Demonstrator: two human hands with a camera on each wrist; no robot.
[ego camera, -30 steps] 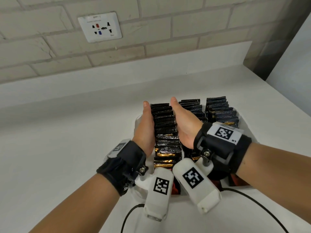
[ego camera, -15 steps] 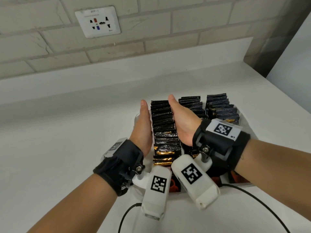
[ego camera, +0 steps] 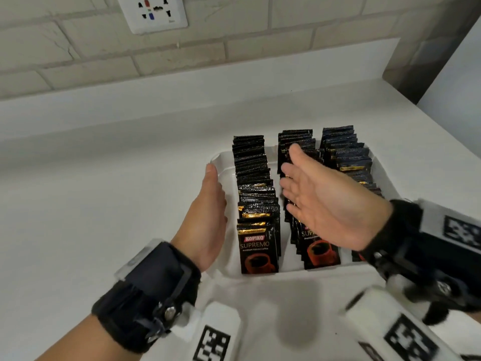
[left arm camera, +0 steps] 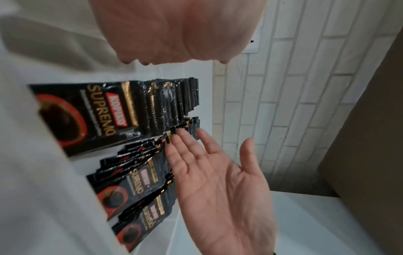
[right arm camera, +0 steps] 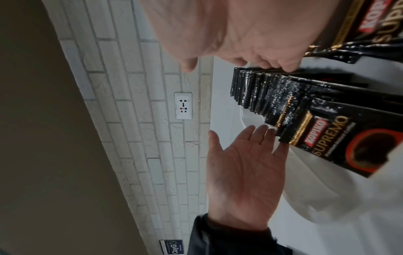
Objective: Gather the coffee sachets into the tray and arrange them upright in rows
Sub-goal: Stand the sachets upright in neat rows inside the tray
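Three rows of black Kopiko coffee sachets stand upright in a white tray (ego camera: 221, 162): a left row (ego camera: 256, 204), a middle row (ego camera: 296, 142) and a right row (ego camera: 346, 152). My left hand (ego camera: 212, 194) lies flat with straight fingers just left of the left row, inside the tray and a little apart from it. My right hand (ego camera: 307, 183) hovers open over the middle row, palm turned left, and hides part of that row. The left wrist view shows the right hand's palm (left arm camera: 218, 181) beside the middle row (left arm camera: 135, 181). The right wrist view shows the left hand's palm (right arm camera: 244, 172) next to the left row (right arm camera: 305, 112).
The tray sits on a white counter (ego camera: 104, 204) with a raised ledge at the back, under a brick wall with a socket (ego camera: 152, 11). A dark panel (ego camera: 429, 48) stands at the back right, where the counter ends.
Both hands had pressed the left row between them. Now they have come apart: the right hand has lifted and moved right over the middle row, and the left has drawn slightly off the row.
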